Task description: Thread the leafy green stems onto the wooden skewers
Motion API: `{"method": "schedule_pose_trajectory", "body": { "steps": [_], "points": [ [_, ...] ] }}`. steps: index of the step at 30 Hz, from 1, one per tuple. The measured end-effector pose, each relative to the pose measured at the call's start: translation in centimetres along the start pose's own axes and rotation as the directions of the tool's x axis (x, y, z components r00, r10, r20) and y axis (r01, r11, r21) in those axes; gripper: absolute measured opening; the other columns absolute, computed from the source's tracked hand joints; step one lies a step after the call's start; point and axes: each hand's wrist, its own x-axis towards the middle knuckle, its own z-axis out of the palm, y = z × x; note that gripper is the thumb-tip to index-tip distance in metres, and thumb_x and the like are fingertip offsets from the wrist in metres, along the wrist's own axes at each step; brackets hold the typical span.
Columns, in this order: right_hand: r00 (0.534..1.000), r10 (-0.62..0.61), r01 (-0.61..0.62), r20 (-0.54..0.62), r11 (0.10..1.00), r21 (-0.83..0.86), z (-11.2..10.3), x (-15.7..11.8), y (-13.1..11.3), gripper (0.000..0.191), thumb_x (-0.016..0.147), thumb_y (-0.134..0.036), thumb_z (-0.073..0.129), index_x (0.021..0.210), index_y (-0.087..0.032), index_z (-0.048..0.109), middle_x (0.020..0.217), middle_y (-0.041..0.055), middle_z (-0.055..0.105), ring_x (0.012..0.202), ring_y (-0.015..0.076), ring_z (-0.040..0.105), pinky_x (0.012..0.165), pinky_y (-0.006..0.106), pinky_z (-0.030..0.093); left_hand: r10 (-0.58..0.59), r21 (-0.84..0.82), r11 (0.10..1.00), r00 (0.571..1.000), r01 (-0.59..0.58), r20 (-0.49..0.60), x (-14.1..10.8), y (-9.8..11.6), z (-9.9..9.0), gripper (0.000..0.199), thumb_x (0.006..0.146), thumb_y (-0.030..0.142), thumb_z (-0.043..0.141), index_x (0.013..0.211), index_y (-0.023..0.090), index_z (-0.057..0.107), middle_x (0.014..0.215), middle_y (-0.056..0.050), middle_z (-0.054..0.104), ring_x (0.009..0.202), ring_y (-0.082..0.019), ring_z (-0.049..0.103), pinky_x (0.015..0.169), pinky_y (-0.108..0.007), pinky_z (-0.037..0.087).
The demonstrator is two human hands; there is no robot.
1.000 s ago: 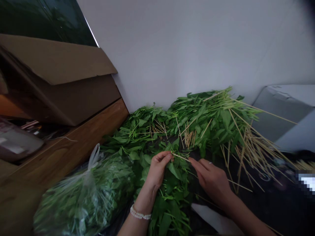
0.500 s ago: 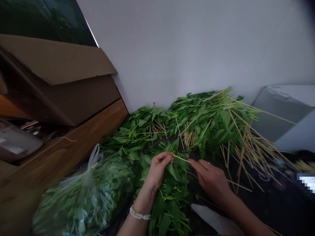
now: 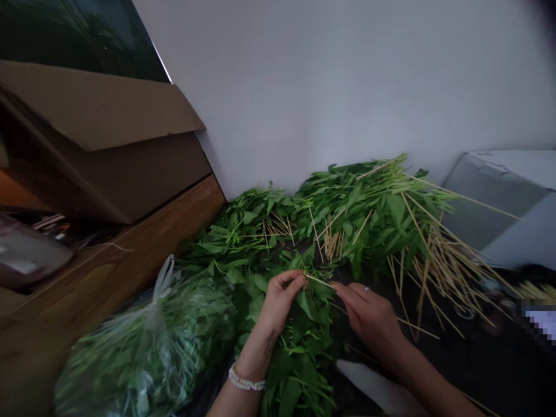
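Observation:
Between my two hands runs a thin wooden skewer [image 3: 319, 281]. My left hand [image 3: 283, 292] pinches its left end close to some green stems, though the leaves there partly hide what else is between the fingers. My right hand [image 3: 369, 315] is closed around the skewer's other part, whose far end pokes out beyond the hand to the right. Below and around my hands lie leafy green stalks [image 3: 304, 359]. Farther back, a larger heap of leafy greens [image 3: 369, 202] has many skewers [image 3: 452, 278] sticking out toward the right.
A clear plastic bag [image 3: 147, 353] full of greens sits left of my left arm. A cardboard box [image 3: 108, 168] stands on a wooden surface [image 3: 174, 226] at the left. On the right is a white box [image 3: 490, 197] against the pale wall [image 3: 325, 87].
Almost nothing differs. Both hands keep their hold on the skewer, and the view has shifted very slightly.

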Motion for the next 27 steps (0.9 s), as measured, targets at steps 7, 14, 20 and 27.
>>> {"method": "schedule_pose_trajectory", "body": {
  "steps": [7, 14, 20, 27],
  "points": [
    [0.995, 0.05, -0.053, 0.081, 0.998, 0.042, 0.2, -0.2, -0.3, 0.03, 0.095, -0.012, 0.036, 0.108, -0.017, 0.063, 0.084, 0.0048, 0.066, 0.076, 0.0155, 0.063, 0.072, 0.024, 0.045, 0.023, 0.046, 0.999, 0.999, -0.024, 0.024, 0.0, 0.1, 0.0, 0.025, 0.067, 0.035, 0.081, 0.081, 0.015, 0.074, 0.07, 0.0, 0.068, 0.065, -0.011, 0.057, 0.066, -0.021, 0.046],
    [0.995, 0.056, -0.06, 0.085, 0.997, 0.052, 0.6, -0.4, -0.5, 0.03, 0.097, -0.014, 0.034, 0.108, -0.018, 0.061, 0.088, 0.0056, 0.067, 0.079, 0.0161, 0.065, 0.074, 0.025, 0.047, 0.036, 0.135, 0.99, 0.997, -0.044, 0.061, -0.3, 0.7, 0.1, 0.026, 0.068, 0.038, 0.079, 0.075, 0.014, 0.073, 0.069, -0.001, 0.067, 0.065, -0.011, 0.057, 0.067, -0.022, 0.045],
    [0.992, 0.078, -0.09, 0.1, 0.988, 0.125, 0.9, -0.5, -0.8, 0.028, 0.098, -0.017, 0.034, 0.107, -0.018, 0.061, 0.085, 0.0055, 0.066, 0.078, 0.0156, 0.065, 0.074, 0.025, 0.048, 0.033, 0.24, 0.968, 0.983, -0.076, 0.179, -0.7, 0.8, 0.7, 0.027, 0.071, 0.041, 0.076, 0.073, 0.014, 0.074, 0.069, -0.002, 0.067, 0.065, -0.013, 0.059, 0.066, -0.023, 0.046],
    [0.995, 0.068, -0.08, 0.068, 0.979, 0.185, 1.3, -0.5, -1.3, 0.026, 0.099, -0.018, 0.035, 0.108, -0.018, 0.06, 0.083, 0.0045, 0.066, 0.077, 0.0156, 0.065, 0.074, 0.026, 0.05, 0.051, 0.274, 0.952, 0.957, -0.132, 0.285, -1.0, 0.2, 1.2, 0.018, 0.076, 0.033, 0.073, 0.078, 0.016, 0.075, 0.079, -0.004, 0.071, 0.075, -0.016, 0.063, 0.075, -0.025, 0.048]
  ]
}}
